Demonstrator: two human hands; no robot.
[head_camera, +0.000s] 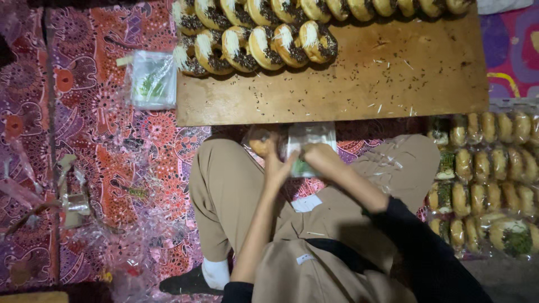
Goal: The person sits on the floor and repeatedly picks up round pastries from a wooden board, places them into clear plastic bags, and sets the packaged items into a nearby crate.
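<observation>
Left hand (276,164) fingers curled round bagged donut (261,143). Right hand (319,154) closed on clear plastic bag (310,139), at 3 o'clock of donut, below wooden board (393,73), over lap.

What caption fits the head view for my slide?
Both hands, left hand and right hand, hold a clear plastic bag below a wooden board of doughnuts.

Home floor turned small food-packing spot, not a shop or factory. Patterned batik cloth (106,140) spread over the ground as work surface. Low wooden board (348,84) loaded with rows of topped doughnuts (264,45). Bagged doughnuts (483,174) stacked at one side, loose clear plastic bags (151,78) and wrapping scraps (123,247) strewn about. Seated cross-legged, in socks.
</observation>
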